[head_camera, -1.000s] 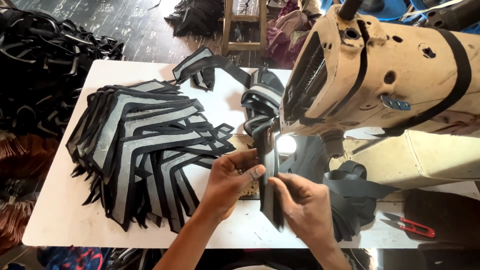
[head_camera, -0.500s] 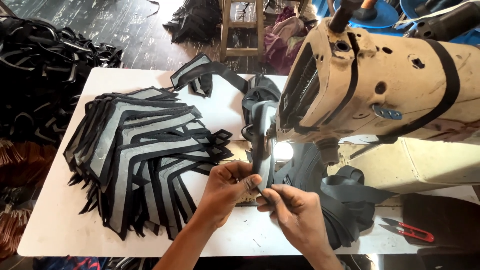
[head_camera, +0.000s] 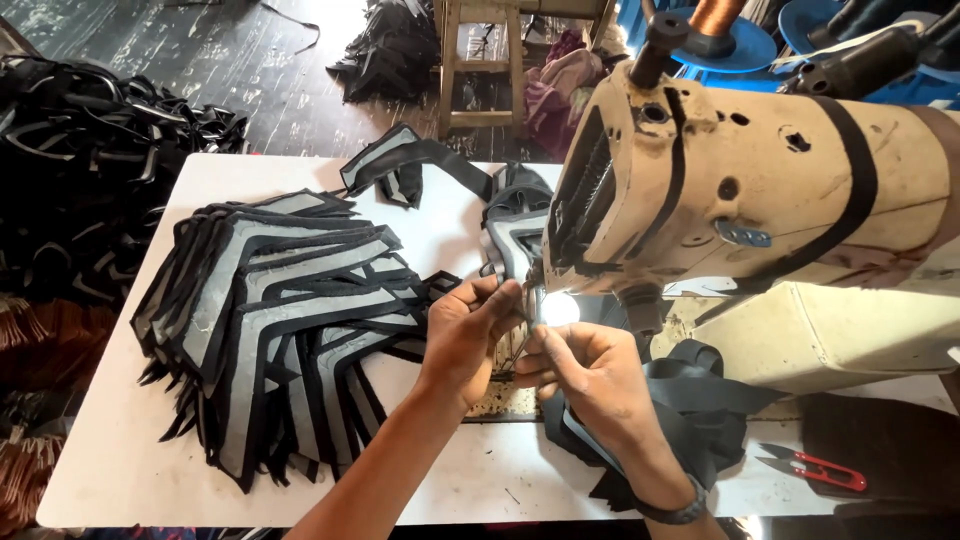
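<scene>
My left hand (head_camera: 468, 335) and my right hand (head_camera: 590, 375) meet just under the head of a worn cream sewing machine (head_camera: 760, 190), beside its small bright lamp (head_camera: 558, 308). Both pinch a narrow black strip (head_camera: 519, 343) at the needle area; the fingers hide most of it. A chain of black-and-grey pieces (head_camera: 515, 225) trails away behind the needle. Black fabric (head_camera: 700, 410) lies bunched under my right wrist.
A fanned stack of grey chevron pieces with black edging (head_camera: 290, 310) covers the left of the white table (head_camera: 130, 440). Red-handled thread snips (head_camera: 815, 467) lie at the right front. A heap of black straps (head_camera: 90, 180) fills the floor to the left, and a wooden stool (head_camera: 480, 60) stands behind.
Both hands have moved up and away from the table's front edge to the needle. The long black strip they held upright is now mostly hidden between the fingers.
</scene>
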